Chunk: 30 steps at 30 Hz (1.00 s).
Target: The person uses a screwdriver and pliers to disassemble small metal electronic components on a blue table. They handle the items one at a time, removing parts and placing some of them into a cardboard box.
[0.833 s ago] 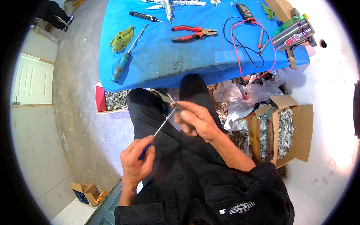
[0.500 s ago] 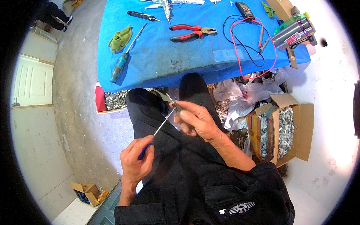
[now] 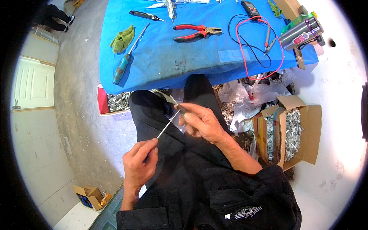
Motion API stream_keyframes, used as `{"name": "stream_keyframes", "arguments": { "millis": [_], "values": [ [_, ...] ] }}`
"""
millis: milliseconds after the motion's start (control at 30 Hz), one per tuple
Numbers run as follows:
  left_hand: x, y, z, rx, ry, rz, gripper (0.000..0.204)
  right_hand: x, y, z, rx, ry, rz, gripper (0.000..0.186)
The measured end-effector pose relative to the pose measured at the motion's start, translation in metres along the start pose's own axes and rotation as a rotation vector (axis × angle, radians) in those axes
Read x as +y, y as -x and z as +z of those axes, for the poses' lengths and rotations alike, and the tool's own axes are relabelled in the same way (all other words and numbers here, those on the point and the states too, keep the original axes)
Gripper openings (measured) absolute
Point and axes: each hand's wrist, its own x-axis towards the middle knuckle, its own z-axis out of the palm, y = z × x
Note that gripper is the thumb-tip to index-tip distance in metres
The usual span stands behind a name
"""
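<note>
Above my lap, my left hand (image 3: pixel 138 163) is closed around the handle of a screwdriver (image 3: pixel 167 128), whose thin metal shaft points up and to the right. The fingers hide nearly all of the handle. My right hand (image 3: pixel 205 124) pinches a small dark part with a thin metal end (image 3: pixel 180 109) between thumb and fingers. The shaft's tip meets this part or lies right beside it; which, I cannot tell. On the blue-covered table ahead lie red-and-black pliers (image 3: pixel 196 33), a teal-handled screwdriver (image 3: pixel 124 65) and a black pen-like tool (image 3: pixel 145 15).
A multimeter (image 3: pixel 250 9) with red and black leads and a steel flask (image 3: pixel 301 35) stand on the table's right, a green cloth (image 3: pixel 122 39) on its left. Cartons of metal parts (image 3: pixel 293 134) (image 3: pixel 119 102) sit below. Far left, another person (image 3: pixel 51 17) stands.
The fingers of my left hand have shifted around the screwdriver handle, so its blue part, seen before, is now mostly covered. My right hand and the small part stay nearly in place.
</note>
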Motion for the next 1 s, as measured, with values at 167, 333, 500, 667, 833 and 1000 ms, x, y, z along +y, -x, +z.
{"name": "stream_keyframes", "arguments": {
  "millis": [167, 333, 500, 667, 833, 1000],
  "values": [
    [-0.001, -0.001, 0.002, 0.021, -0.056, 0.039, 0.025, 0.003, 0.0, -0.002, 0.01, 0.016, -0.018, 0.042],
    [-0.001, -0.001, 0.004, 0.045, -0.096, 0.064, 0.027, 0.004, 0.0, -0.002, 0.013, 0.046, -0.038, 0.042],
    [-0.001, 0.001, 0.002, 0.047, -0.393, 0.177, 0.032, 0.003, 0.0, -0.001, 0.033, 0.163, -0.085, 0.042],
    [0.003, 0.001, 0.002, 0.059, -0.474, 0.209, 0.036, 0.004, -0.001, 0.001, 0.048, 0.191, -0.085, 0.042],
    [-0.008, 0.003, 0.005, 0.065, -0.407, 0.229, 0.04, 0.009, -0.002, 0.004, 0.054, 0.226, -0.114, 0.043],
    [-0.003, 0.006, 0.005, 0.006, -0.568, 0.291, 0.044, 0.012, -0.001, 0.005, 0.087, 0.304, -0.129, 0.041]
  ]
}}
